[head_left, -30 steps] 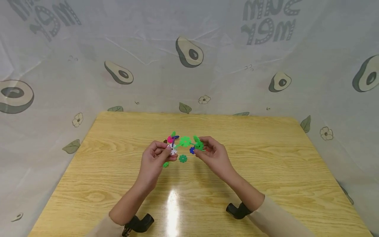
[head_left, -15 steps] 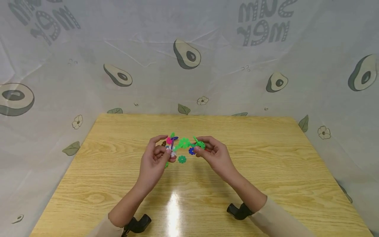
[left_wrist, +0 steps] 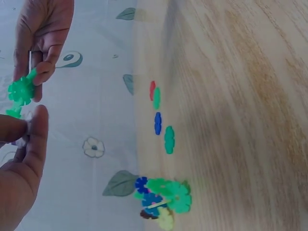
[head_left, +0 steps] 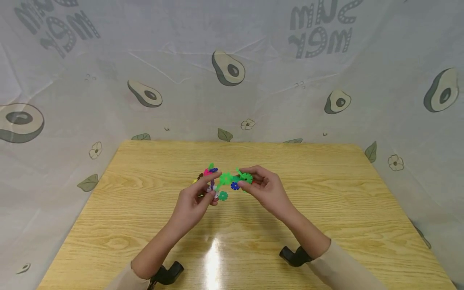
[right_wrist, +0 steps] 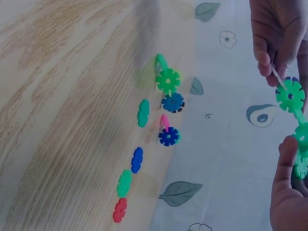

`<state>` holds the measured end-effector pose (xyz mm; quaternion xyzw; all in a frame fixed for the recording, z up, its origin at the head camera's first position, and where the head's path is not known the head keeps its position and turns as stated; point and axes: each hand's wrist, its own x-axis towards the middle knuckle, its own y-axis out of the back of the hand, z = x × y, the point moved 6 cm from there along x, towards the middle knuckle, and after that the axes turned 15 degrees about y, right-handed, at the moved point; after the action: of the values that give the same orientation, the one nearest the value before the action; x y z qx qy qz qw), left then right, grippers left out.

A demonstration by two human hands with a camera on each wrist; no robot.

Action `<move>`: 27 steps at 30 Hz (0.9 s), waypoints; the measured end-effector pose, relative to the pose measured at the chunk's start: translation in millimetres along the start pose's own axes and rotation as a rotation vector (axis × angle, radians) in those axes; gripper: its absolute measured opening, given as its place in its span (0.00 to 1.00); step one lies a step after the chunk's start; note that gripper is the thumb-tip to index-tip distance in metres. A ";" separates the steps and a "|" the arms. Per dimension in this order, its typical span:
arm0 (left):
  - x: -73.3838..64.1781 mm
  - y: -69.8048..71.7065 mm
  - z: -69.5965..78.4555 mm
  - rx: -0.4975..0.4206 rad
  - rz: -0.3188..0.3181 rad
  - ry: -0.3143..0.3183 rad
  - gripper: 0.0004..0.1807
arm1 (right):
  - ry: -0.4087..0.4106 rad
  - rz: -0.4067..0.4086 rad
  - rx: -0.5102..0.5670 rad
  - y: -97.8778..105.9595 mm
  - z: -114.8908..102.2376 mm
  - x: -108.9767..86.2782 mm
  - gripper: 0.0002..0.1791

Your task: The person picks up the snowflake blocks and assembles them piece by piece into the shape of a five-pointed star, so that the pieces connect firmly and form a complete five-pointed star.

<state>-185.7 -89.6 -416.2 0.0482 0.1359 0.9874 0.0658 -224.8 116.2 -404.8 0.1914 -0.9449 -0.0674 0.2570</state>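
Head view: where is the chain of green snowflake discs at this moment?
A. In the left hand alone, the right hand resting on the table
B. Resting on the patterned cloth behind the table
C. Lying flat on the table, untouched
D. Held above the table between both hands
D: the left hand and the right hand each pinch one end of the green disc chain, raised above the wooden table.

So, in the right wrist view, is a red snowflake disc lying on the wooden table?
Yes, a red snowflake disc lies flat on the wooden table, at the end of a row beside a green disc.
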 end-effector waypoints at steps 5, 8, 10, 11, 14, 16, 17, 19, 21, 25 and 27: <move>-0.8 -1.6 1.7 0.038 -0.017 0.022 0.26 | -0.054 -0.009 0.012 0.4 1.4 -1.8 0.20; -1.3 -2.3 2.0 0.074 -0.019 0.033 0.25 | -0.091 -0.017 0.021 0.1 2.0 -3.2 0.20; -1.1 -3.2 1.1 0.091 -0.025 0.047 0.25 | -0.109 -0.023 0.022 -0.1 1.3 -3.6 0.20; -0.9 -3.6 0.4 0.096 -0.026 0.054 0.25 | -0.116 -0.025 0.022 -0.3 1.3 -3.8 0.20; -0.4 -4.1 -0.7 0.095 -0.037 0.056 0.25 | -0.115 -0.023 0.009 -1.0 0.1 -2.4 0.20; 1.1 -3.1 -0.8 0.094 -0.030 0.043 0.26 | -0.097 -0.019 0.008 -2.1 0.2 -0.5 0.20; 2.0 -2.1 -0.7 0.092 -0.026 0.035 0.26 | -0.086 -0.018 0.002 -2.5 0.4 0.6 0.20; 4.6 0.4 -0.3 0.090 -0.023 0.029 0.25 | -0.060 -0.023 -0.012 -3.2 0.6 3.1 0.21; 7.8 3.4 -1.2 0.079 -0.034 0.046 0.25 | -0.048 -0.036 -0.029 -2.9 0.6 5.2 0.23; 11.8 8.6 -2.9 0.062 -0.106 0.115 0.24 | -0.009 -0.112 -0.091 0.3 -2.1 7.8 0.29; 12.5 10.1 -3.2 0.065 -0.148 0.142 0.24 | 0.035 -0.184 -0.156 1.0 -4.6 7.9 0.32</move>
<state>-199.6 -98.3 -415.5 -0.0299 0.1755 0.9758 0.1273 -229.1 113.8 -397.0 0.2577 -0.9107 -0.1605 0.2802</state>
